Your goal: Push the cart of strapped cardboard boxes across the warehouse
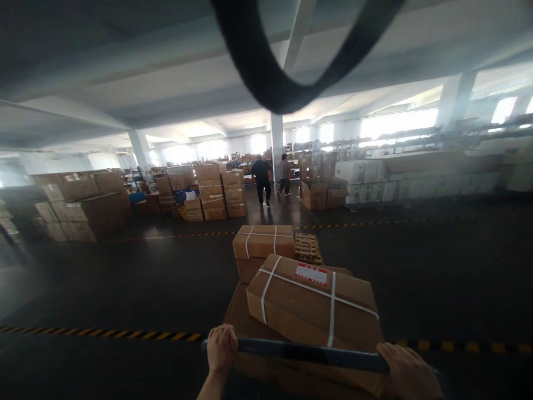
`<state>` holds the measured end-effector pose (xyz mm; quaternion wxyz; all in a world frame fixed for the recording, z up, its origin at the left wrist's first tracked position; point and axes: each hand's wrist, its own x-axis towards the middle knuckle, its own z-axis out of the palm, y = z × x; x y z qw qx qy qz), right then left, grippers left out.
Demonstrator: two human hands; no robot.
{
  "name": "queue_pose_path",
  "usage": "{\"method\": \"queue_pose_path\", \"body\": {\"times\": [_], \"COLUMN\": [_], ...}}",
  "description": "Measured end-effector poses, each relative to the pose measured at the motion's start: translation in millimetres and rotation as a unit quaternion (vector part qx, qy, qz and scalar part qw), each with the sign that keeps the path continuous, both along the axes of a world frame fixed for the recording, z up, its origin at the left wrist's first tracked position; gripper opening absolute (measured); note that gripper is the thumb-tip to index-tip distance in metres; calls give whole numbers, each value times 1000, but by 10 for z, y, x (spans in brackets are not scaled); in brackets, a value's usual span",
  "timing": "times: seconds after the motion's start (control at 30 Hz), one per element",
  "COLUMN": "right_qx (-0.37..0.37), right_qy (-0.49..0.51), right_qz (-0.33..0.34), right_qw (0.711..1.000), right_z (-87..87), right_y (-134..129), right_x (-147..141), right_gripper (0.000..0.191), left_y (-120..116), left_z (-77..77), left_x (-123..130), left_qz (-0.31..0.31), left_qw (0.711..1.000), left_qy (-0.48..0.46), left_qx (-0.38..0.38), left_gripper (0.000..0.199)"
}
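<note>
I have the dark, straight handle bar (308,353) low in view, with the left hand (222,345) curled closed around its left end and the right hand (410,369) wrapped over its right end. Just beyond it lies a brown cardboard box with white straps (300,311); farther out, I see a smaller-looking brown strapped carton (262,242) and two people (261,173).
</note>
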<state>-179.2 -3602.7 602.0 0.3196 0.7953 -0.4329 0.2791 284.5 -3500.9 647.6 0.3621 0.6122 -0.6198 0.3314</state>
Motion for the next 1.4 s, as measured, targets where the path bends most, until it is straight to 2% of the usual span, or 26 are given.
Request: {"method": "queue_pose_path", "body": {"times": [0.1,0.33,0.5,0.6,0.7,0.8,0.97,1.07,1.23,1.33,1.4], "right_qx": [1,22,33,61,74,72,41,27,-4,-58,-66], "right_qy": [-9,-96,-80,-61,-51,-48,-32,-12,22,28,12], "right_qz": [2,33,18,0,-17,-25,-38,-47,-17,0,-4], "right_qw": [1000,995,996,996,996,996,998,998,1000,998,998], "right_z": [58,47,309,505,619,574,276,155,136,195,223], "right_y": [5,-10,-11,-61,-143,-234,-418,-524,-651,-660,-641], "right_x": [121,597,708,641,486,256,-104,-264,-406,-351,-243], "right_gripper": [37,33,30,24,21,22,32,34,33,34,33], "left_y": [-35,-150,-292,-397,-491,-563,-712,-779,-809,-788,-760], "left_z": [29,14,138,234,276,203,-59,-146,-187,-171,-146], "left_x": [153,461,474,416,301,115,-243,-381,-340,-223,-143], "left_qz": [6,10,32,37,34,21,-18,-24,-44,-49,-42], "left_qw": [1000,999,993,989,990,994,999,1000,998,998,998], "left_qy": [3,1,29,43,39,23,1,-1,-30,-42,-36], "left_qx": [6,36,106,135,135,102,39,9,-21,-21,-18], "left_gripper": [28,30,28,29,30,29,27,29,28,24,23]}}
